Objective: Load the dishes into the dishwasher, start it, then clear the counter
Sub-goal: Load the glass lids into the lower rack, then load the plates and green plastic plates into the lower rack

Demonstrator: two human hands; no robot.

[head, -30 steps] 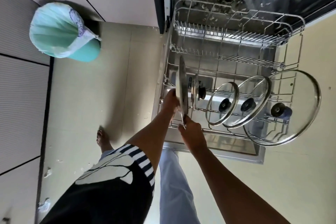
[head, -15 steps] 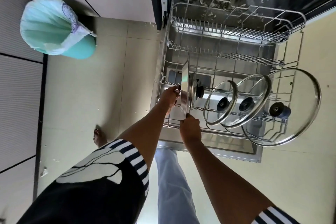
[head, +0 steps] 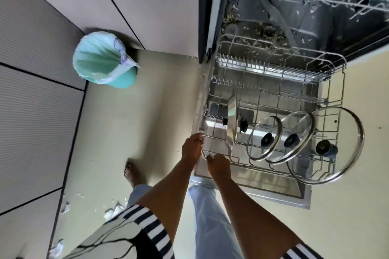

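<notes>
Left hand (head: 191, 147) and right hand (head: 219, 165) at the lower rack (head: 273, 70)'s near rim.
Left fingers curl over its front wire; the right hand's fingers are hidden, so its grip is unclear. Just beyond, a steel lid (head: 231, 120) stands on edge in the rack, with glass lids (head: 294, 126) leaning rightward. Farthest, the dishwasher (head: 294, 6) interior is dark and cut off.
</notes>
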